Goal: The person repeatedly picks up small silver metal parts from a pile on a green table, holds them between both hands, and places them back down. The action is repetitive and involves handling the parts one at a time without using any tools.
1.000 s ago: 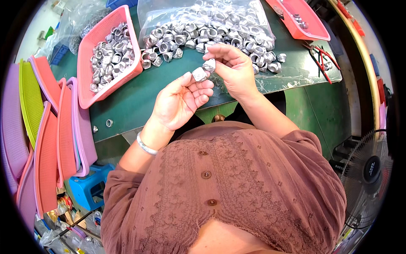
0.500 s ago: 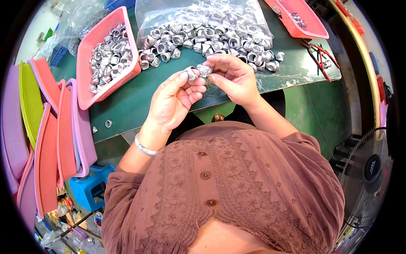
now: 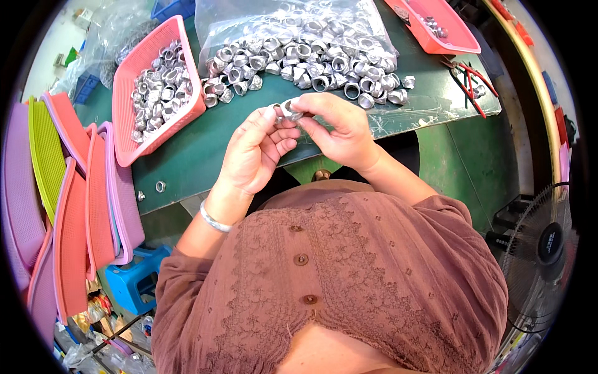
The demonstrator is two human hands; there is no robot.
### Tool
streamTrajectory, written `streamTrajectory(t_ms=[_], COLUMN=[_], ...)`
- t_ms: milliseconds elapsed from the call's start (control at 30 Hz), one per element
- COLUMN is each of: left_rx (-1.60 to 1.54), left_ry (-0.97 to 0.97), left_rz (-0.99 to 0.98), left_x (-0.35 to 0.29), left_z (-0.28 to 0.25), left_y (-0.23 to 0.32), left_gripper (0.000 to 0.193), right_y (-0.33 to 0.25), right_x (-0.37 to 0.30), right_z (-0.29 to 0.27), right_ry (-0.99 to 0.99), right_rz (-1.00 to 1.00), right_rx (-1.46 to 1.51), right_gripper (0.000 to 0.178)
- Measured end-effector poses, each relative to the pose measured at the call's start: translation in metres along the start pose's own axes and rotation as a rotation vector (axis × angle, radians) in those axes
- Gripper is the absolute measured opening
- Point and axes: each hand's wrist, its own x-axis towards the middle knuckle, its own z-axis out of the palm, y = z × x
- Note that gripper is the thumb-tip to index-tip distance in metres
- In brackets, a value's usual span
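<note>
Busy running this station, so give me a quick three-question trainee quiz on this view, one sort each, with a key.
1. True or false: a bracelet is worn on the left wrist.
2. Where do the red-handled pliers lie? (a) in a basket, (b) on the table, (c) on the stool.
3. Fill the gap: the left hand and right hand each hold a silver ___.

Key: 1. True. 2. b. 3. ring.
</note>
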Motion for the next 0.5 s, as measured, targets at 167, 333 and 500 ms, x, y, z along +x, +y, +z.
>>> streamTrajectory(t_ms=[167, 333, 500], left_rx=[0.095, 0.41, 1.058], left_ry=[0.104, 0.196, 0.417], left_rz=[0.073, 0.415, 0.984], left_x=[0.001, 0.007, 0.019], left_z=[0.003, 0.0, -0.04], left_y=[-0.003, 0.035, 0.125], left_gripper=[0.008, 0.011, 0.013], right_y=[-0.002, 0.0, 0.007], right_x=[-0.006, -0.008, -0.019], right_z=[0.002, -0.02, -0.064], right_ry=[-0.069, 0.02, 0.105], right_rz=[-0.03, -0.055, 0.122], right_rx=[0.013, -0.175, -0.547], right_gripper=[0.03, 0.027, 0.02])
